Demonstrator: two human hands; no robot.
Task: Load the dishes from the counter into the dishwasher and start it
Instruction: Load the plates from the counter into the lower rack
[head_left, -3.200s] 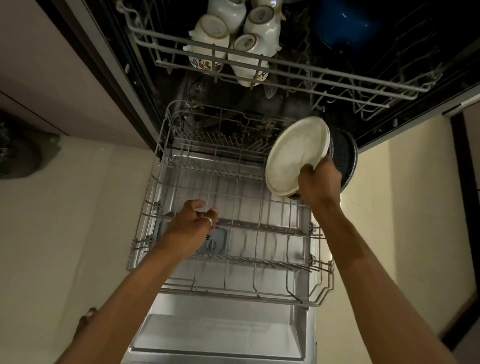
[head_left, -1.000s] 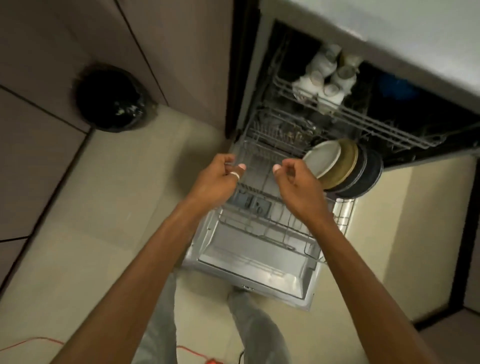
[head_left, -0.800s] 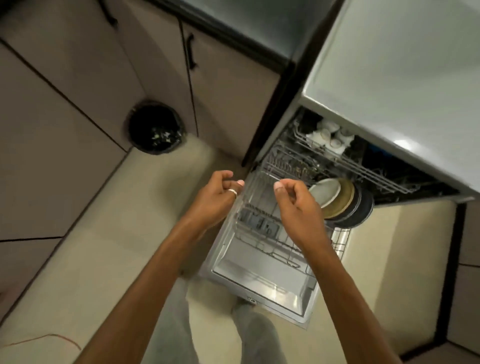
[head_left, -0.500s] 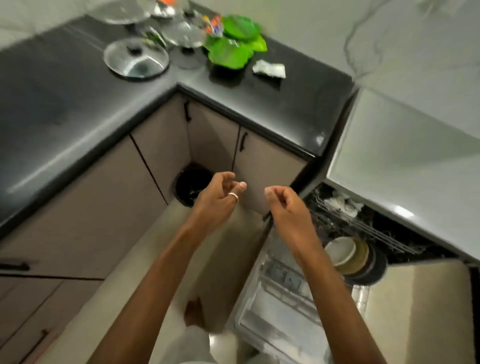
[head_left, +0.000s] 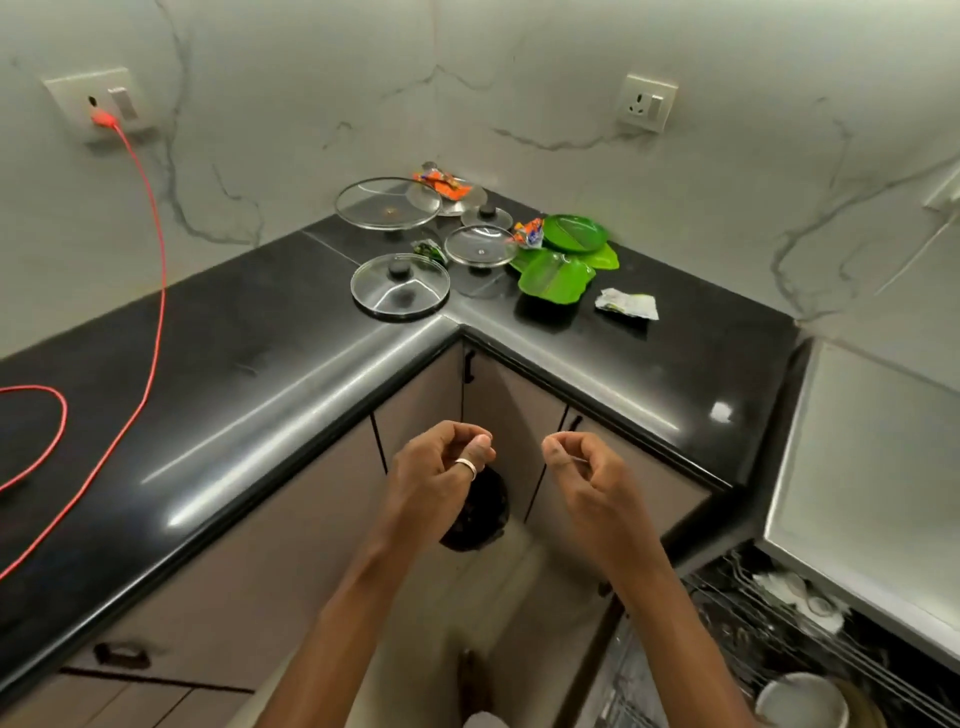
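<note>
Several glass pot lids (head_left: 400, 285) and green plates (head_left: 556, 278) lie in the far corner of the black counter (head_left: 260, 338). My left hand (head_left: 441, 478) and my right hand (head_left: 587, 478) hover side by side in front of the counter corner, fingers loosely curled, holding nothing. The open dishwasher (head_left: 769, 623) shows at the lower right. Its upper rack carries white cups (head_left: 800, 592), and a white plate (head_left: 800, 701) stands in the lower rack.
An orange cable (head_left: 150, 249) runs from a wall socket across the left counter. A crumpled wrapper (head_left: 626, 304) lies right of the green plates. A black bin (head_left: 478, 514) stands on the floor below my hands. A white appliance top (head_left: 872, 467) sits above the dishwasher.
The view has swung up from the dishwasher racks to the counter corner. Both hands left the lower rack empty, the plates staying in it, and rose in front of the counter.
</note>
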